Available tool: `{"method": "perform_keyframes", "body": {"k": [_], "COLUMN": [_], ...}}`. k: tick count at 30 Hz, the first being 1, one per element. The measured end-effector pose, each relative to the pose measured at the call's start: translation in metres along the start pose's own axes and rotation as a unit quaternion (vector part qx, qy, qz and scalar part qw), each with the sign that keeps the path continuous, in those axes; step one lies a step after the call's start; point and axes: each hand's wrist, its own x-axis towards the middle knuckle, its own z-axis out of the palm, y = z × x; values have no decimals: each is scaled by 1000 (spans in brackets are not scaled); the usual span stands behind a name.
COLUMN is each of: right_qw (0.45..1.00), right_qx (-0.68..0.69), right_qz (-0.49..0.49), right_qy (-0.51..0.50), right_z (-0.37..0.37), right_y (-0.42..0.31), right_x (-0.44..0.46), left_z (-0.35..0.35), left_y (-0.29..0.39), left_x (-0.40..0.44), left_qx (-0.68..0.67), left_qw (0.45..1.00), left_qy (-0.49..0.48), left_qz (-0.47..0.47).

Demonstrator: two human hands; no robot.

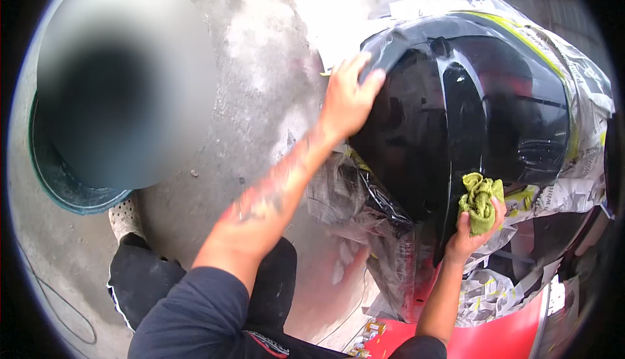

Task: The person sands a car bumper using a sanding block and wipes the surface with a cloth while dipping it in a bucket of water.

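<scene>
A glossy black curved vehicle panel point(416, 118), with a raised ridge down its middle, fills the right side of the view. At its upper left edge is my left hand point(348, 95), fingers spread and slightly smeared by motion; I cannot tell whether they touch the surface. My right hand point(478, 229) grips a bunched green cloth point(480, 202) at the panel's lower edge. Newspaper masking point(583, 95) and yellow tape point(521, 30) border the panel.
A dark green tub point(49, 176) stands on the concrete floor point(254, 53) at left, partly covered by a blurred patch. More crumpled newspaper point(488, 294) hangs below the panel, above a red painted surface point(508, 333). A thin cable point(62, 307) lies at lower left.
</scene>
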Motion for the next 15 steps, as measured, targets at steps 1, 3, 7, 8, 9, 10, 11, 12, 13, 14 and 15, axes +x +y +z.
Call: {"method": "perform_keyframes", "body": {"k": [1,3,7,8,9,10,11,12,13,14,15], "right_qw": [1000,1000,1000,1000,1000,1000,1000,1000,1000,1000,1000], "right_qx": [-2,-5,15,-6,1,7,13,15,15,16,17], "right_qz": [2,-2,-15,-17,-15,-14,-15,-21,-16,-11,-7], "right_qy": [-3,-4,-13,-7,-10,-10,-9,-10,-6,-4,-5], "right_z": [-1,-1,1,0,0,0,0,1,2,3,2], "right_y": [0,0,0,-2,-4,-4,-3,-3,-3,-5,-6], "right_x": [-2,1,4,4,2,2,4,5,5,5,5], "left_z": [-5,3,26,26,25,18,16,13,12,5,0], "left_y": [-1,5,44,46,47,45,42,39,35,36,27], "left_x": [17,6,-110,-123,-131,-118,-97,-72,-43,-12,15], "left_qx": [-45,-10,98,95,90,106,111,135,141,97,-4], "left_qw": [994,999,976,975,972,966,963,963,973,993,998], "left_qy": [-61,-9,70,44,17,2,25,55,68,26,-50], "left_qz": [-77,-33,180,198,215,234,245,227,167,58,-28]}}
